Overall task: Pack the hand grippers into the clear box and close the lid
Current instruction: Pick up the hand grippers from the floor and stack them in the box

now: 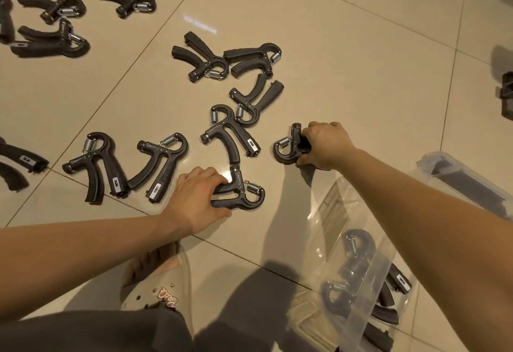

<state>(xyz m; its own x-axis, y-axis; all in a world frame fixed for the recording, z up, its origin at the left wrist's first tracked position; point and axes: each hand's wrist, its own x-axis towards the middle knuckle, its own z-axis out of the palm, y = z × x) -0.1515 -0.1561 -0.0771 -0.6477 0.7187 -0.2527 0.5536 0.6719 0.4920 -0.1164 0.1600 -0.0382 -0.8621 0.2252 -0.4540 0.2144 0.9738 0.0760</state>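
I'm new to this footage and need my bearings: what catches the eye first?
Black hand grippers lie scattered over the tiled floor. The left hand grips one near centre, the right hand another beside it. The clear box, lower right, already holds a few.

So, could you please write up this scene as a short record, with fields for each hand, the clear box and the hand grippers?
left hand: grips the near gripper, fingers curled over its handle
right hand: grips the far gripper, spring end pointing left
clear box: lower right, looks open
packed grippers: several already inside the box
loose grippers: many scattered over the tiled floor
slipper: below the left forearm
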